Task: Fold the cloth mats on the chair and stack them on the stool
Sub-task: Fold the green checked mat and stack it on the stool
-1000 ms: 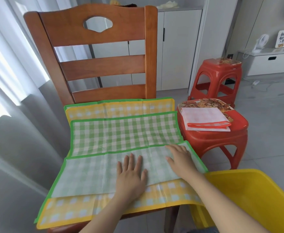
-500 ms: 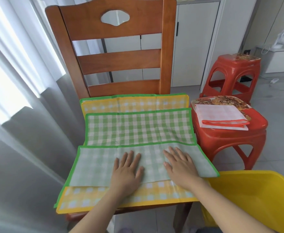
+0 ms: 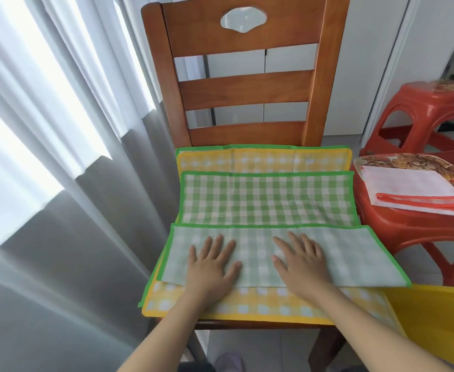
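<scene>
Wooden chair [image 3: 247, 87] fills centre frame, seat covered w/ cloth mats. Green check mat [image 3: 268, 197] lies on top, its near part folded back over itself so the paler underside faces up as a strip across lower-centre frame; the fold edge runs along the near side, and the strip's green-trimmed far edge lies across the mat's middle. Under it a yellow check mat [image 3: 263, 304] shows as a band along the seat's front edge & again as a band at the back of the seat, near the chair back. Left hand [image 3: 211, 267] lies flat, palm down, on the left half of the folded strip, fingers spread & straight, gripping nothing. Right hand [image 3: 301, 260] lies flat on the strip just right of centre, fingers apart & extended, also pressing, not gripping. Hands are near each other but not touching. Right side of frame: red stool [image 3: 408, 232] just beside the chair, w/ a folded orange-trimmed mat [image 3: 408, 189] lying on its patterned top. 2nd red stool [image 3: 419, 111] behind it, upper right. Yellow plastic item [image 3: 435, 323] at lower-right corner; can't tell what it is. Grey curtains [image 3: 59, 157] fill the left of frame.
</scene>
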{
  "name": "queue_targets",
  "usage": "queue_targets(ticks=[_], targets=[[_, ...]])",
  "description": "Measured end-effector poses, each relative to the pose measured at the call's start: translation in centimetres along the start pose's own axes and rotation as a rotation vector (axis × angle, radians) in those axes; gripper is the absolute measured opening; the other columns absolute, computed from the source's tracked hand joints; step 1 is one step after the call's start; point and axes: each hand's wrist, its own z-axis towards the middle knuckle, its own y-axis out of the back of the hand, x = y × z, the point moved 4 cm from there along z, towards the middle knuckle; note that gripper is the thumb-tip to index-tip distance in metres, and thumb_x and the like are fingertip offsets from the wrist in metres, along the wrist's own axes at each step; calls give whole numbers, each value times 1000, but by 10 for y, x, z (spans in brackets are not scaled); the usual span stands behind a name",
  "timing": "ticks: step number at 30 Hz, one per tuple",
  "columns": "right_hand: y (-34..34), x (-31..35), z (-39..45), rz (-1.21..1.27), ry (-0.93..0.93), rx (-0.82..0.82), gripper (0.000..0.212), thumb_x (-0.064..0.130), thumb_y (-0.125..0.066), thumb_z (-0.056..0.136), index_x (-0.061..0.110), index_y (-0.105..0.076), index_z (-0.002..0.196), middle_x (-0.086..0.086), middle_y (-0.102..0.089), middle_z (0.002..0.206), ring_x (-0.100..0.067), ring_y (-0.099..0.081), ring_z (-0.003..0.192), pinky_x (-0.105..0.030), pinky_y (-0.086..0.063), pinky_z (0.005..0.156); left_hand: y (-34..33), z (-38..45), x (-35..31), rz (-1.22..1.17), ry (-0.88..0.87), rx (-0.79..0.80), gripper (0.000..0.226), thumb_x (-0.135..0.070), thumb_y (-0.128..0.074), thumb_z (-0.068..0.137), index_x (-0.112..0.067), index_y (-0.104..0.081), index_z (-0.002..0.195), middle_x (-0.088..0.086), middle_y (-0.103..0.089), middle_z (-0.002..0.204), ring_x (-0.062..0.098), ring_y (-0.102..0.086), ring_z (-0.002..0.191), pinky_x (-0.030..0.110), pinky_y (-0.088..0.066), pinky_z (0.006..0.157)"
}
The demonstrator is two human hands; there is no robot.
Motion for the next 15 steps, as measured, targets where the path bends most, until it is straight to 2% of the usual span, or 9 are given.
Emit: queue_targets(ticks=[4, 7, 9, 12, 15], targets=[[1, 1, 0, -16, 2, 9, 56, 55, -16, 95, 38, -7, 148, 1, -1, 159, -25, 2, 146, -42, 0, 118, 6, 1, 27, 1, 90, -12, 63, -68, -20, 90, -47, -6, 147, -10, 4, 160, 18, 9, 147, 51, 10, 117], [7, 4, 8, -29, -12, -3, 53, 53, -26, 92, 37, -23, 142, 0, -21, 153, -25, -18, 138, -40, -15, 112, 8, 3, 28, 3, 103, -4, 64, -67, -23, 90, -45, -10, 148, -7, 0, 160, 21, 7, 148, 54, 9, 116], [14, 5, 17, -46, 4, -69, 46, 52, -31, 91, 35, -34, 133, 3, -38, 137, -22, -34, 121, -35, -26, 100, 12, 8, 22, -31, 110, -42, 60, -64, -28, 91, -41, -23, 146, -1, -13, 159, 24, -4, 147, 53, 4, 116], [17, 5, 26, -46, 3, -151, 44, 54, -34, 91, 33, -42, 128, 4, -46, 120, -20, -40, 108, -33, -29, 92, 26, 28, 10, -101, 108, -189, 43, -51, -39, 93, -32, -51, 129, 0, -42, 142, 21, -31, 136, 47, -7, 116], [14, 3, 29, -13, -13, -231, 46, 55, -36, 89, 32, -47, 126, 2, -50, 113, -21, -44, 102, -34, -31, 88, 34, 66, -2, -180, 42, -264, 34, -37, -44, 95, -26, -57, 125, -1, -49, 136, 19, -40, 129, 43, -10, 116]])
